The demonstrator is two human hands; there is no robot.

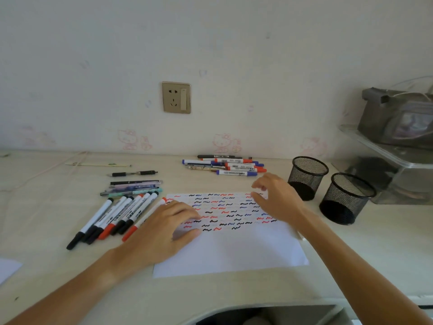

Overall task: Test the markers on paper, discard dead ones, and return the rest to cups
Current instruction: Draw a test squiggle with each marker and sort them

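On the pale desk (351, 254) a fan of capped white markers (112, 216) lay left of the squiggle-covered white paper (234, 249), which the left hand (164, 228) pressed flat, fingers spread. The right hand (276, 198) hovered loosely curled, holding nothing, near the far heap of blue and red markers (229, 166); testing looked unfinished, so picking one came next, the two black mesh cups (328, 186) standing empty at right.

1. Your paper (230, 249) lies centre on the desk (46, 266).
2. One marker row (112, 216) lies left of it.
3. Another pile (225, 166) lies behind.
4. Two cups (328, 188) stand right.
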